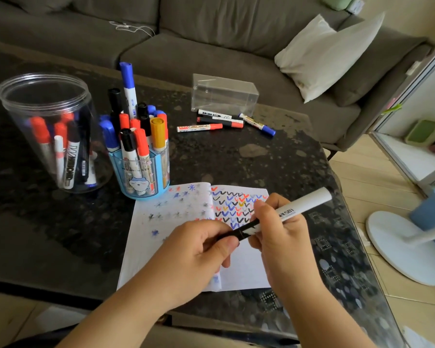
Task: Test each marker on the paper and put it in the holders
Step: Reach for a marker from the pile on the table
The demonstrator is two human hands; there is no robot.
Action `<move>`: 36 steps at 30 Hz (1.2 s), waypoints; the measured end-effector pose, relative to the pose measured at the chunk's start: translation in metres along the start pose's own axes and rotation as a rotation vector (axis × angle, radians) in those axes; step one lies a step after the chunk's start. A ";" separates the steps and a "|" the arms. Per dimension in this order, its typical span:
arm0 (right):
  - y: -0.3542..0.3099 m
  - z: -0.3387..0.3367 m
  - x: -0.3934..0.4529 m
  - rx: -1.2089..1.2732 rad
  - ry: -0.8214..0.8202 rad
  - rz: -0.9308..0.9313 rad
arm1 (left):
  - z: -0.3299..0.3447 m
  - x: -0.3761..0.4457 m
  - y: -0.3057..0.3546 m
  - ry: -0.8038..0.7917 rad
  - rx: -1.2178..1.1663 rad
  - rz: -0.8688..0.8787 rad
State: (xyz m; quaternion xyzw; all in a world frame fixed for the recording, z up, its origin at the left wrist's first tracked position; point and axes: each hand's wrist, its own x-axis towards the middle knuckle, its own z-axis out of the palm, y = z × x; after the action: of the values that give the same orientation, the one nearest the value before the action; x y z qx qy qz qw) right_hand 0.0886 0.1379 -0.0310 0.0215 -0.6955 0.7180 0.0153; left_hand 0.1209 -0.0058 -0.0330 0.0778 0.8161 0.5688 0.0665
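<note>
Dark speckled stone table [236, 156]: left hand [201, 249] pinching black cap, right hand [279, 229] gripping white-barrelled black marker [286, 212] above check-marked white paper [186, 222].

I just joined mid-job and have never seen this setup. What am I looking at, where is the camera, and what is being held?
There is no machine: a person works bare-handed, filmed by one camera worn on their head, looking down. The left hand grips the black cap end of a marker, and the right hand holds its white barrel above the paper, which is covered in coloured test ticks. On the dark table stand a clear jar and a blue holder, both holding markers. Four loose markers lie beside a clear box.
</note>
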 end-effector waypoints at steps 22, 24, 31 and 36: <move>-0.102 0.067 -0.114 -0.521 -0.427 -0.528 | -0.086 -0.193 0.026 0.904 0.804 0.142; -0.095 0.110 -0.135 -0.494 -0.583 -0.587 | -0.103 -0.253 0.010 0.993 0.859 -0.018; -0.032 0.237 -0.204 -0.694 -1.095 -0.499 | -0.112 -0.395 -0.049 1.140 0.753 -0.517; 0.009 0.297 -0.225 -0.829 -1.226 -0.320 | -0.117 -0.428 -0.078 1.117 0.724 -0.592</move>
State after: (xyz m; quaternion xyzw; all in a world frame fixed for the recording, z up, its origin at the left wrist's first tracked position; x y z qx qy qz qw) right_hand 0.3160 -0.1571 -0.0428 0.5103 -0.7809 0.2459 -0.2633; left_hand 0.5133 -0.2262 -0.0573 -0.4312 0.8521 0.1761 -0.2387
